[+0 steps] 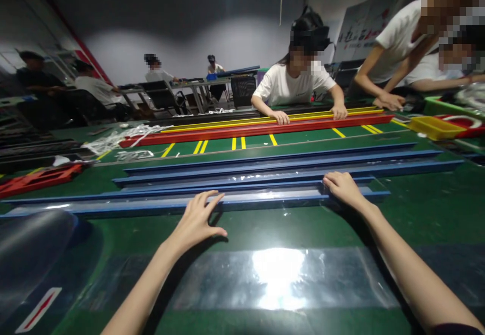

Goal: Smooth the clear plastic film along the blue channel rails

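A long blue channel-shaped strip lies across the green table in front of me, with a pale, glossy inner face. My left hand is at its near edge, fingers spread and thumb pointing out to the right, with the fingertips over the strip. Toward the strip's right end, my right hand has its fingers curled over it; the fingertips are partly hidden. Several more blue strips lie side by side just beyond. Nearer to me, a band of clear plastic film is spread flat and reflects a bright light.
A large plastic-film roll fills the lower left. Red strips and yellow strips lie farther back, where a co-worker's hands rest. White cords, a red frame and a yellow tray are around the sides.
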